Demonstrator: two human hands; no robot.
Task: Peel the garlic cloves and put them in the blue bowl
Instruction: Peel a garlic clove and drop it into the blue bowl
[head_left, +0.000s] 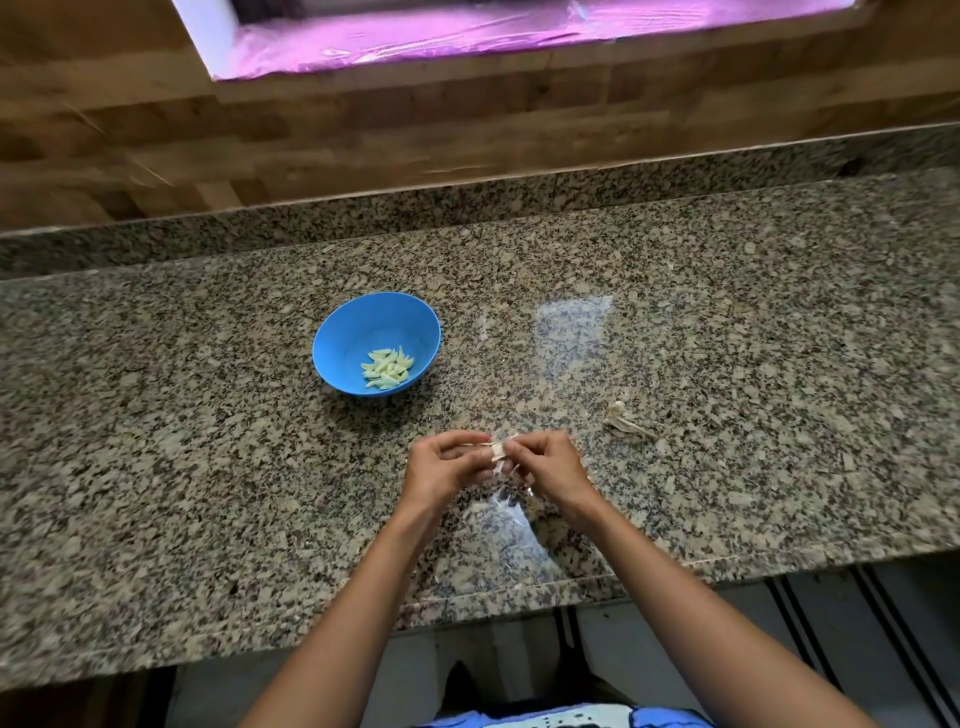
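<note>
A blue bowl (358, 322) stands on the granite counter, left of centre, with several peeled pale cloves (387, 368) lying in its bottom. Nearer to me, my left hand (444, 465) and my right hand (550, 465) meet above the counter and both pinch a small garlic clove (498, 451) with papery skin between their fingertips. Bits of loose skin hang from the clove. The hands hover to the right of and in front of the bowl.
A dry garlic stem with skin scraps (623, 418) lies on the counter to the right of my hands. Thin skin flakes (501, 501) lie under the hands. The counter's front edge (467, 597) runs just below my wrists. A wooden wall stands behind.
</note>
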